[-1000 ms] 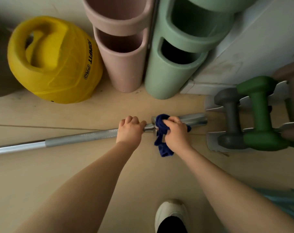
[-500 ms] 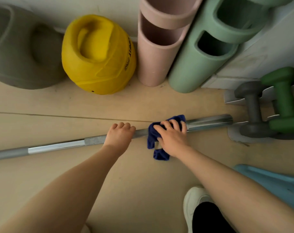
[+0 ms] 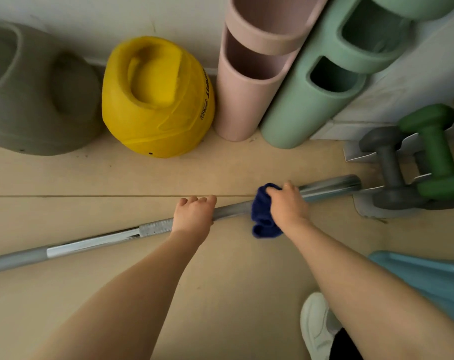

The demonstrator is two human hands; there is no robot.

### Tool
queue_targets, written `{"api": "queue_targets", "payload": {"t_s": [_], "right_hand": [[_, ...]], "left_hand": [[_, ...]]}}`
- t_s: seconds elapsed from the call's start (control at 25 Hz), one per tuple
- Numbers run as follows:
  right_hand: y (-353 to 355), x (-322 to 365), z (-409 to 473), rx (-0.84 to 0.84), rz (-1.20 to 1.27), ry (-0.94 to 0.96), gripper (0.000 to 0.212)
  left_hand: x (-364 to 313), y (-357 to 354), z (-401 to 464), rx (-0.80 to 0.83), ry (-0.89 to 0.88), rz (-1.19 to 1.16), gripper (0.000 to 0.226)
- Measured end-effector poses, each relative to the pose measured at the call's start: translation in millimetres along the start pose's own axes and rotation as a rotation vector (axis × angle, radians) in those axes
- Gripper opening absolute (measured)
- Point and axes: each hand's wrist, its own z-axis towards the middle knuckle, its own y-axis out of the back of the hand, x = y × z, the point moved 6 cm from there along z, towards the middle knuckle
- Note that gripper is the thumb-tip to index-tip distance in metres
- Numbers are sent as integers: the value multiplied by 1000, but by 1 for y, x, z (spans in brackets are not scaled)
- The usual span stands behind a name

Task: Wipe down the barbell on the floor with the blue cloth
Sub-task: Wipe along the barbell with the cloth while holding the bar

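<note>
A long silver barbell [image 3: 96, 242] lies on the tan floor, running from the lower left up to its thick sleeve end at the right. My left hand [image 3: 193, 216] grips the shaft near its middle, fingers curled over the far side. Just to the right, my right hand [image 3: 288, 203] holds the dark blue cloth [image 3: 262, 216] wrapped around the bar, where the shaft meets the sleeve. The cloth bunches out to the left of and below my palm. The bar under both hands is hidden.
Against the wall stand a grey weight [image 3: 33, 100], a yellow weight [image 3: 155, 100], a pink tube rack [image 3: 246, 94] and a green tube rack [image 3: 319, 100]. Grey and green dumbbells [image 3: 428, 162] sit on a stand by the bar's right end. A light blue mat [image 3: 426, 279] and my white shoe [image 3: 316, 326] are lower right.
The view has swung left, bringing the grey weight into sight. My right hand has stayed on the cloth at the same stretch of bar, its fingers now curled round it. My left hand keeps its grip.
</note>
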Motion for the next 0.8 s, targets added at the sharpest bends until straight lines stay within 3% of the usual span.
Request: {"api": "queue_targets", "payload": {"t_s": [0.08, 0.24, 0.28, 0.4, 0.48, 0.64, 0.8], "right_hand": [[4, 3, 0, -61, -49, -93, 29], [-18, 52, -26, 21, -65, 232, 35], [-15, 45, -20, -9, -87, 241, 33], [0, 7, 7, -106, -100, -31, 31], [-8, 7, 4, -122, -4, -89, 37], [-27, 20, -21, -165, 221, -23, 50], [-18, 35, -14, -194, 122, 101, 47]], "left_hand": [[2, 0, 3, 16, -3, -1, 30], [2, 3, 4, 34, -35, 7, 26], [2, 4, 4, 34, -37, 2, 26], [5, 4, 4, 41, -37, -40, 26], [9, 4, 7, 43, -24, -60, 26], [10, 7, 14, 98, 2, -83, 25], [13, 9, 17, 80, 7, -126, 28]]}}
